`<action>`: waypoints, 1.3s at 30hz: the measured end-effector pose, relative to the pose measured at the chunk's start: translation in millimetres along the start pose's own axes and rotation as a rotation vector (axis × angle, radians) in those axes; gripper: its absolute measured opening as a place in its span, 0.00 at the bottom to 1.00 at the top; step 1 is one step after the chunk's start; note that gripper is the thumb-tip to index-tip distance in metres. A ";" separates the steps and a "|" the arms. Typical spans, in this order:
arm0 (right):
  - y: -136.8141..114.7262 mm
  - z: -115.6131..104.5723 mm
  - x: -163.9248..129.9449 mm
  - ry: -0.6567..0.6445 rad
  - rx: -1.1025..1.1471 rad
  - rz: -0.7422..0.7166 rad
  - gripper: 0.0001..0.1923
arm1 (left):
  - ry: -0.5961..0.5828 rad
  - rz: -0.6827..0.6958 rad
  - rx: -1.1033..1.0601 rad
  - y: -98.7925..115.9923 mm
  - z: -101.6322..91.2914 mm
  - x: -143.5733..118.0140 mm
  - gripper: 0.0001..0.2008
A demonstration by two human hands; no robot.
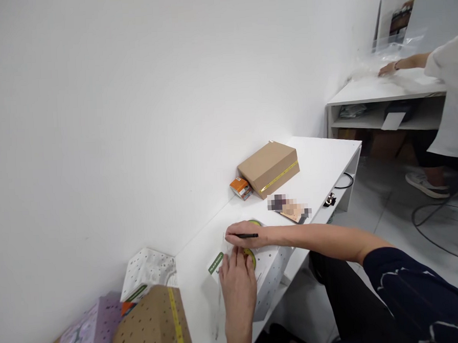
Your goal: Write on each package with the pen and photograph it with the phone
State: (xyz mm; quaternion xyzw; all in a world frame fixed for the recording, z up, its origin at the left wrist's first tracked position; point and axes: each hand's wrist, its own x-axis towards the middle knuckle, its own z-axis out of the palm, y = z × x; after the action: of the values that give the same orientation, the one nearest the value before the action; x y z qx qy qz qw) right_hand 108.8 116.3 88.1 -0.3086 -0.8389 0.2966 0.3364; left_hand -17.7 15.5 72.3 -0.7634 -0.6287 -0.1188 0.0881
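Slipping toward the front edge of the white table [198,275] is a likely risk for the white dotted carton [273,284], since it lies close to that edge and a sideways push could shift it; a stray stroke of the black pen-like tool [248,235] might also catch the left hand [238,276] just beside it. The right hand [243,232], its forearm reaching in from the right, is closed around that tool, whose tip is hidden, while the left lies palm down on the carton with its fingers extended.

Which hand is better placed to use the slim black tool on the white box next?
Probably the right hand: it holds the black tool over the white box. The left hand lies on the box, seemingly steadying it.
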 end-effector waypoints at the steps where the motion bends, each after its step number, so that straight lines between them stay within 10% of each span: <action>1: 0.8 0.8 0.1 0.013 0.066 0.059 0.11 | -0.002 -0.030 -0.002 2.5 0.0 -0.5 0.19; 14: 8.5 2.7 2.1 0.303 0.818 0.434 0.10 | 0.006 -0.011 -0.036 13.1 -3.1 -9.7 0.17; 23: -1.5 2.1 -1.9 0.394 0.666 0.452 0.14 | 0.015 0.024 -0.073 7.9 -3.5 -7.0 0.17; 32: 2.1 -4.0 17.1 0.031 0.479 0.356 0.14 | 0.017 0.033 -0.117 3.9 -3.4 -4.2 0.16; 39: 11.9 10.5 20.5 0.218 0.667 0.393 0.11 | 0.060 0.084 -0.172 0.9 -1.2 -4.6 0.14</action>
State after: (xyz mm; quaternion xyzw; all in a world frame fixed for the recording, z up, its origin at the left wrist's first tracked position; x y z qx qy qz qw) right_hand 92.8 135.5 81.3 -0.3668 -0.5810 0.5767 0.4419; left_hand -17.8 10.6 72.1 -0.7898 -0.5808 -0.1915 0.0461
